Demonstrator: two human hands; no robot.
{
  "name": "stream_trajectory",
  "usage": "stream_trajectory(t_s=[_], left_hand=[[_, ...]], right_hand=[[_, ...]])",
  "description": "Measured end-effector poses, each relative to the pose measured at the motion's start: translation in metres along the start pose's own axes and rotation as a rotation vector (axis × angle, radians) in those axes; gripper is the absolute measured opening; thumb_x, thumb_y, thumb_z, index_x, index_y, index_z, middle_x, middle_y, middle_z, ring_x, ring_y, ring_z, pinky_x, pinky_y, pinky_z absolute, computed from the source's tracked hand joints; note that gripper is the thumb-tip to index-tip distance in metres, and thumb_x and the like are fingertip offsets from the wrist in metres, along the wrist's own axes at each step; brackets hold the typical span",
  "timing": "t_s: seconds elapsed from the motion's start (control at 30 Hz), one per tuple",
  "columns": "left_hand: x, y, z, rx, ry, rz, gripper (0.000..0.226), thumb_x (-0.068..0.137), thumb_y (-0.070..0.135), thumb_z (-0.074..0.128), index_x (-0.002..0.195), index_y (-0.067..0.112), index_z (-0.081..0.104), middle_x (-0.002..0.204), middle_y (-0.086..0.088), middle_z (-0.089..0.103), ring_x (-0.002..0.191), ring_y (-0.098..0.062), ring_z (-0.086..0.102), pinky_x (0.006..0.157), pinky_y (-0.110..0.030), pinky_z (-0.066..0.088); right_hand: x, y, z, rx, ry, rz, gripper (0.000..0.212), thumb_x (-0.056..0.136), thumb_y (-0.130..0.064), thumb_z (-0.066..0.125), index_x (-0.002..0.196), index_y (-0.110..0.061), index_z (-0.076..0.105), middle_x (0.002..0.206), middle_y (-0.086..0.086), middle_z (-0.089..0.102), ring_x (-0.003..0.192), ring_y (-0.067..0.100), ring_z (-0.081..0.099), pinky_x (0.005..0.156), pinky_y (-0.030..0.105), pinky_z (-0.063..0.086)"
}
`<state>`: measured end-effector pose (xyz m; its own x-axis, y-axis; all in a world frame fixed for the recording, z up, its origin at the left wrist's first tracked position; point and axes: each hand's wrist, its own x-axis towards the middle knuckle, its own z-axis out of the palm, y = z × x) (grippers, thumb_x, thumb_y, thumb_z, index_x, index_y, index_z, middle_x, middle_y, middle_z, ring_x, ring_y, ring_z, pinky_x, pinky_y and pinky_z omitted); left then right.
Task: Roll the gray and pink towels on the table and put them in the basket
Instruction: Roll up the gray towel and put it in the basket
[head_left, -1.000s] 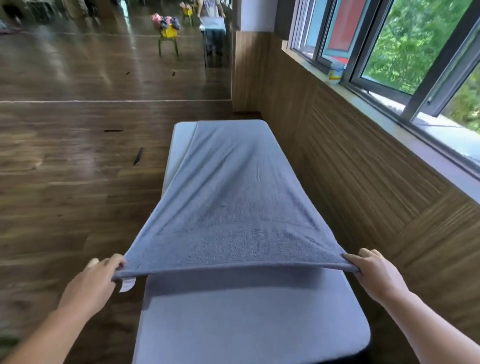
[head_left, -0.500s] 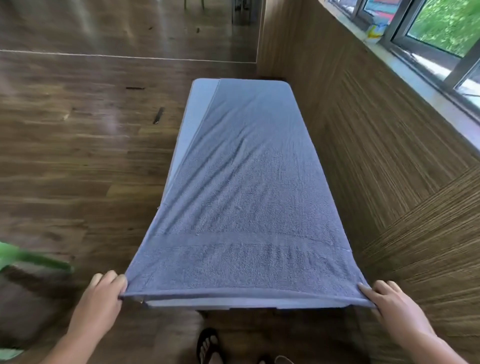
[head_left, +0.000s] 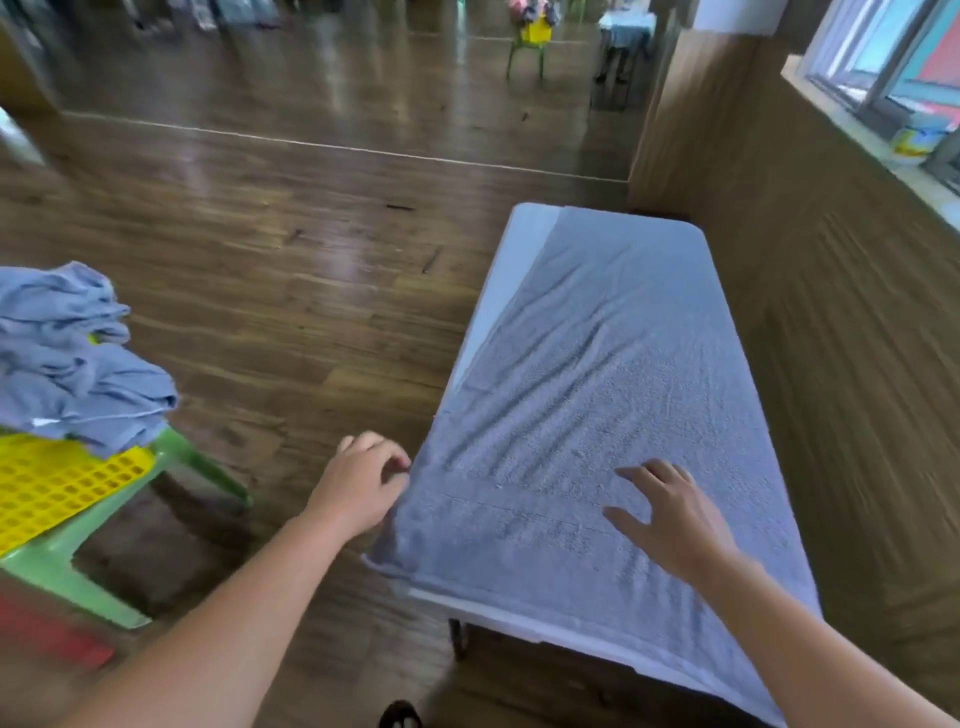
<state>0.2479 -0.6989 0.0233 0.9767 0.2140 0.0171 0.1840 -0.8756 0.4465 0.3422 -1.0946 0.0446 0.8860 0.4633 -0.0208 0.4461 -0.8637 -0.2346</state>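
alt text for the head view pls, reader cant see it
A gray towel lies spread along a narrow table, the right hand open over its near end, the left hand at its left edge. Beside it, crumpled gray towels heap on a yellow basket on a green stool.

A: Noting you from the wrists down. Your left hand (head_left: 358, 491) is bare to the fingertips, and your right hand (head_left: 675, 525) is the same.

B: Agreed. Both of your forearms (head_left: 218, 623) are bare too, all the way back to the lower edge of the view. That's as much of your arms as shows.

A: Nails and knuckle detail are too blurred to log.

B: One item lower down. At the bottom edge, between your arms, there's a dark rounded shape (head_left: 400, 716). It looks like the front of dark footwear on your foot, but it's mostly cut off, so I can't tell the type.
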Motion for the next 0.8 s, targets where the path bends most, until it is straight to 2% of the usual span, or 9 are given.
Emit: stream_trajectory(t_s=[0.13, 0.2, 0.33, 0.47, 0.63, 0.8], left_hand=[[0.018, -0.011, -0.052, -0.154, 0.153, 0.01, 0.009, 0.087, 0.028, 0.066, 0.093, 0.036, 0.065, 0.104, 0.012, 0.053, 0.103, -0.011, 0.04, 0.088, -0.022, 0.03], [0.019, -0.036, -0.08, -0.209, 0.207, 0.005, 0.006, 0.087, 0.03, 0.065, 0.092, 0.034, 0.067, 0.104, 0.012, 0.053, 0.105, -0.01, 0.041, 0.089, -0.022, 0.03], [0.023, -0.114, -0.137, -0.231, 0.201, -0.036, 0.007, 0.092, 0.03, 0.061, 0.095, 0.034, 0.066, 0.107, 0.015, 0.051, 0.11, -0.007, 0.038, 0.09, -0.024, 0.031], [0.039, -0.199, -0.197, -0.242, 0.212, -0.082, 0.01, 0.091, 0.028, 0.061, 0.088, 0.038, 0.064, 0.104, 0.017, 0.051, 0.109, -0.009, 0.04, 0.089, -0.028, 0.034], [0.086, -0.261, -0.249, -0.265, 0.235, -0.105, 0.016, 0.089, 0.027, 0.063, 0.081, 0.04, 0.063, 0.097, 0.016, 0.054, 0.102, -0.014, 0.048, 0.082, -0.027, 0.036], [0.167, -0.272, -0.254, -0.292, 0.219, -0.024, 0.012, 0.089, 0.029, 0.062, 0.083, 0.039, 0.064, 0.096, 0.018, 0.055, 0.101, -0.011, 0.048, 0.085, -0.028, 0.038]], right_hand=[[0.072, -0.107, -0.01, 0.134, 0.139, -0.181, 0.05, 0.088, -0.054, 0.064, 0.128, -0.025, 0.062, 0.121, -0.007, 0.057, 0.117, 0.018, 0.049, 0.087, 0.034, 0.049], [0.106, -0.169, -0.005, 0.199, 0.201, -0.281, 0.046, 0.086, -0.055, 0.065, 0.121, -0.024, 0.066, 0.114, -0.006, 0.058, 0.11, 0.02, 0.053, 0.085, 0.036, 0.05], [0.164, -0.297, 0.013, 0.285, 0.215, -0.396, 0.055, 0.081, -0.063, 0.054, 0.115, -0.023, 0.069, 0.107, -0.007, 0.059, 0.101, 0.017, 0.054, 0.084, 0.032, 0.049], [0.214, -0.395, 0.029, 0.341, 0.202, -0.427, 0.047, 0.085, -0.058, 0.058, 0.116, -0.024, 0.069, 0.108, -0.011, 0.057, 0.106, 0.014, 0.054, 0.089, 0.032, 0.049], [0.265, -0.437, 0.027, 0.412, 0.196, -0.324, 0.033, 0.089, -0.044, 0.066, 0.117, -0.026, 0.068, 0.108, -0.015, 0.057, 0.105, 0.009, 0.054, 0.088, 0.031, 0.05], [0.315, -0.402, 0.025, 0.403, 0.221, -0.162, 0.028, 0.09, -0.046, 0.064, 0.113, -0.032, 0.068, 0.106, -0.021, 0.057, 0.102, 0.003, 0.056, 0.089, 0.032, 0.054]])
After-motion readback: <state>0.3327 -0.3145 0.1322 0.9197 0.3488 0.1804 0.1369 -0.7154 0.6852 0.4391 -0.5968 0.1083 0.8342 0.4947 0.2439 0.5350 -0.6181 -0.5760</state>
